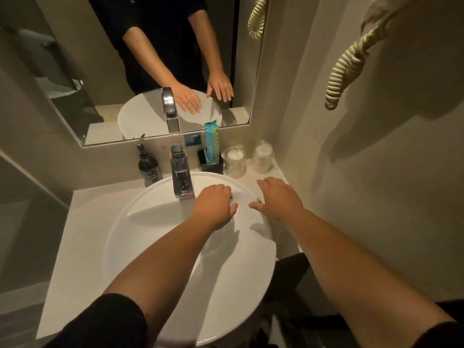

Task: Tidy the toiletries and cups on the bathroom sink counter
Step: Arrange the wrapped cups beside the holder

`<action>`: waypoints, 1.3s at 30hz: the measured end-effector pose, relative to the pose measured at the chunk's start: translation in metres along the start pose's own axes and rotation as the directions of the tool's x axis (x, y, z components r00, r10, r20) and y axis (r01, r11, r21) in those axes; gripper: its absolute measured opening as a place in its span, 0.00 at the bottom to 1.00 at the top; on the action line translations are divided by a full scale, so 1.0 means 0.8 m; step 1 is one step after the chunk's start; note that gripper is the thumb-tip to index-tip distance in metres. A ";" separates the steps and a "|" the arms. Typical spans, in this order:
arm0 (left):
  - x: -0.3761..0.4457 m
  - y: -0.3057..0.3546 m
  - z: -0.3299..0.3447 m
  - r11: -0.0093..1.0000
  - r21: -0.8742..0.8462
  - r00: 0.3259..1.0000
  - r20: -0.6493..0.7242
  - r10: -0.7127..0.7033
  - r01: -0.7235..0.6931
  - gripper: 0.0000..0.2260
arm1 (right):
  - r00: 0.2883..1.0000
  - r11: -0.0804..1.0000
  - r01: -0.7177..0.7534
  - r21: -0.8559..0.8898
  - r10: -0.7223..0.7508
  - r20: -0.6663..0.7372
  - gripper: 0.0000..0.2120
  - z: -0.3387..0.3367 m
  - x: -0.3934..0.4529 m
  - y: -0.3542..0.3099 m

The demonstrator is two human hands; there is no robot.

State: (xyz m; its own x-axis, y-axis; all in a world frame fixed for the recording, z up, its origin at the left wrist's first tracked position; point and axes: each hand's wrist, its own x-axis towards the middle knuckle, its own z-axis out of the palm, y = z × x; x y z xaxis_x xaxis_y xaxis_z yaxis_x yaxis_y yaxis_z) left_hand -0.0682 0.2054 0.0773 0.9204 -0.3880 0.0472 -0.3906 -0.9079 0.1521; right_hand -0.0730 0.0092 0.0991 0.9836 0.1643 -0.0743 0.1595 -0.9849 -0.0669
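In the head view, both hands were seen stretched out, palms down, over the far part of the white basin (150,222). The left hand (213,207) was held just right of the chrome faucet (181,172), its fingers extended and relaxed, nothing being gripped. The right hand (278,199) was held above the basin's right rim, fingers likewise spread and loose, with nothing in it.

Relative to the faucet, the task's things were ranged along the back wall. A dark pump bottle (148,167) was set to the faucet's left, on the counter (82,222). To the faucet's right, a black holder (211,163) was seen with a teal toothbrush packet (211,141) standing upright in it. Further right, two wrapped cups were placed side by side: the nearer wrapped cup (234,162) just beyond the left hand's fingertips, and the farther wrapped cup (262,158) beyond the right hand. Neither was touched by a hand.

Above the faucet, both hands were reflected in the mirror (75,71). A coiled cord (349,64) was hung on the right wall.
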 end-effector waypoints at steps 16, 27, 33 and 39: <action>0.111 -0.050 0.074 0.973 0.139 0.982 0.071 0.177 -0.185 0.28 | 0.951 0.954 0.298 -0.027 -0.294 0.098 0.34 -0.016 0.223 0.038; 0.118 -0.067 0.112 0.956 0.110 0.962 -0.009 0.275 -0.272 0.27 | 0.872 0.887 0.445 -0.121 -0.399 0.285 0.34 0.022 0.304 0.032; 0.117 -0.067 0.114 0.957 0.112 0.962 -0.025 0.273 -0.269 0.27 | 0.905 0.922 0.382 -0.068 -0.359 0.228 0.28 0.038 0.309 0.029; 0.117 -0.068 0.116 0.958 0.104 0.962 -0.029 0.270 -0.266 0.28 | 0.927 0.941 0.334 -0.054 -0.317 0.200 0.27 0.042 0.309 0.025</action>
State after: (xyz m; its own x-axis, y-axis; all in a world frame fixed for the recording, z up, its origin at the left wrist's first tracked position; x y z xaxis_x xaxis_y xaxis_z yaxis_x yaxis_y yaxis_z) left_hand 0.0379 0.2037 -0.0186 0.7807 -0.6142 0.1152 -0.6208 -0.7834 0.0310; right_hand 0.1704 0.0320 0.0458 0.8443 0.4758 -0.2464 0.4830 -0.8749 -0.0342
